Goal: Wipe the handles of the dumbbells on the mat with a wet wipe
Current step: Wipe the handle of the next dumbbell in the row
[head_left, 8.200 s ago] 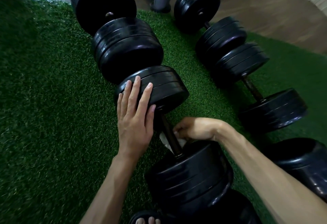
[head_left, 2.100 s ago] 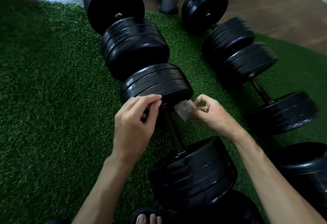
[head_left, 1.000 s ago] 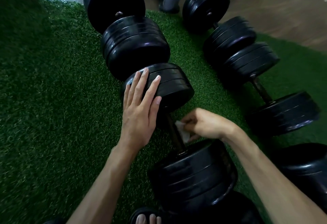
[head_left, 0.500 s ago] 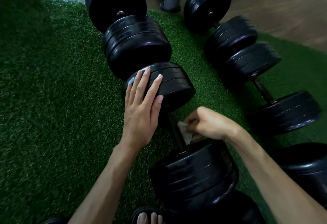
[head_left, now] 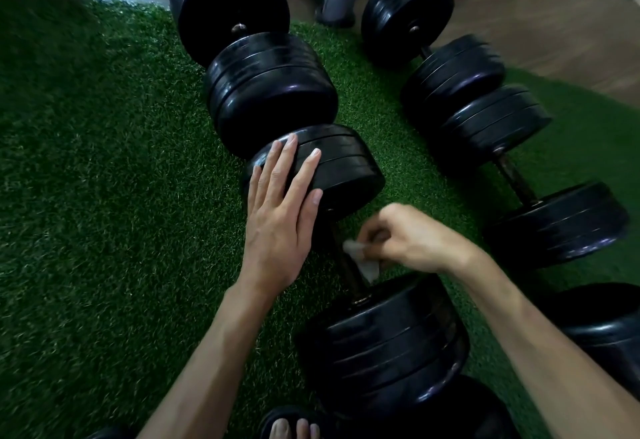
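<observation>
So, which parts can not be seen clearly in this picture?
Head view only:
- The handle: partly covered by the wet wipe and right hand.
- The dumbbell at the right edge: cut off by the frame.
- Toes: cut off at the bottom edge.

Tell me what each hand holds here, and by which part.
The right hand pinches the wet wipe by its upper end, against the dumbbell handle. The left hand holds nothing, resting flat on the weight plates.

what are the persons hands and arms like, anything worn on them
Both forearms are bare as far as the frame shows, with no sleeves in view. The left hand and right hand wear no gloves, and no rings, watch or wristband show. Fingernails are short and unpainted.
</observation>
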The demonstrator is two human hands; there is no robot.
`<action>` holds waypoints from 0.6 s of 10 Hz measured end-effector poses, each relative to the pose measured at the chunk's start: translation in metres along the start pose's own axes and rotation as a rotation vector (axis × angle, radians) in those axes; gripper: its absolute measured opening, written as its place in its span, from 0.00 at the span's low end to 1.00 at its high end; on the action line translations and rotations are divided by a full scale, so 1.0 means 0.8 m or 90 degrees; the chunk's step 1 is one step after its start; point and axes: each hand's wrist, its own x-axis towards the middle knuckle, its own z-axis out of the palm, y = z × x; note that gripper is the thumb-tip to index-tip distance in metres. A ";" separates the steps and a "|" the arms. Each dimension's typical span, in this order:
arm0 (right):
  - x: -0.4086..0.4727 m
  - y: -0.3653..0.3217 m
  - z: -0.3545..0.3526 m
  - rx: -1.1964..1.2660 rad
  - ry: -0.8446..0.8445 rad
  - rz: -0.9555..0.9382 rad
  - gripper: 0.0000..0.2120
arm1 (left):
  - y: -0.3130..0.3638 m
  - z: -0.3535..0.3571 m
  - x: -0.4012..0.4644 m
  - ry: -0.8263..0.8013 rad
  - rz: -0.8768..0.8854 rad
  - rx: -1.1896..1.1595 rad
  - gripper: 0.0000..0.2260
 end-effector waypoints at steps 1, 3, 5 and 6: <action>0.016 0.002 0.003 0.085 0.203 0.000 0.14 | -0.001 0.000 0.000 0.001 -0.001 -0.003 0.21; 0.031 0.003 0.035 0.056 0.175 -0.074 0.06 | -0.002 0.000 0.000 0.007 0.005 -0.002 0.21; 0.028 0.001 0.029 0.109 0.141 -0.046 0.10 | -0.001 0.000 -0.001 0.004 0.001 0.000 0.21; 0.019 0.003 0.025 0.103 0.084 -0.032 0.10 | 0.000 -0.001 0.000 0.006 0.002 -0.001 0.21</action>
